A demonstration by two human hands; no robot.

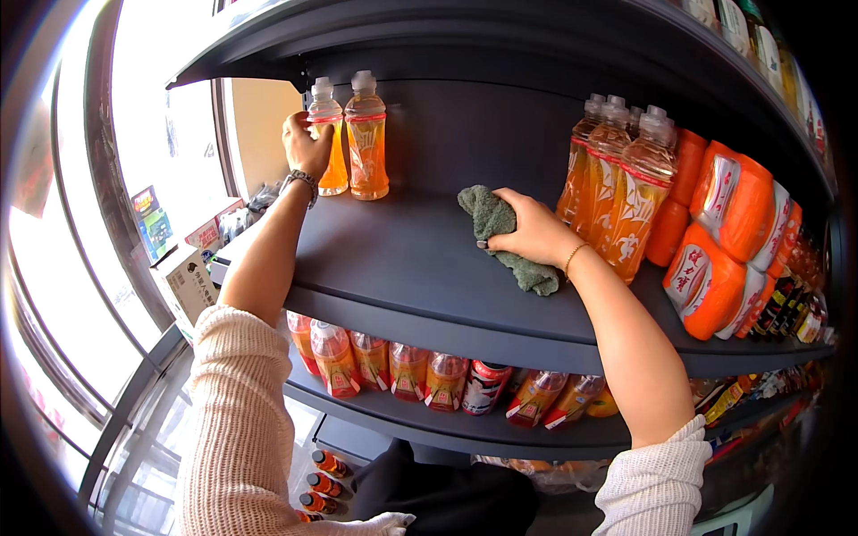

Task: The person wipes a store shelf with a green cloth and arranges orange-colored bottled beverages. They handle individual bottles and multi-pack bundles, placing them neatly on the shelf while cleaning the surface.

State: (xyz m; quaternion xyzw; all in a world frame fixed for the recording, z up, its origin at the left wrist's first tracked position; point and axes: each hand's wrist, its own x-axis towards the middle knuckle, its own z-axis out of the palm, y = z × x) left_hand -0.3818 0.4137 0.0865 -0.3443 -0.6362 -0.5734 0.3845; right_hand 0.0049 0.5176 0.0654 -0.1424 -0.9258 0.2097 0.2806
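Note:
My left hand [308, 144] is wrapped around a clear bottle of orange drink [333, 175] that stands upright at the left end of the dark shelf [395, 248]. Close to its right side is a second bottle of the same kind [367, 151]. Bunched in my right hand [533, 228] is a green-grey cloth [493, 218], which lies against the shelf surface near the middle. To the right of that hand stand several more orange drink bottles [627, 201] in a tight group.
Shrink-wrapped orange packs [710, 281] are stacked on the right. The lower shelf holds a row of drink bottles [333, 362] and a can [485, 386]. Overhead runs another shelf [456, 30]. Cardboard boxes [184, 285] sit by the window at left. Small dark-capped bottles [325, 484] stand below.

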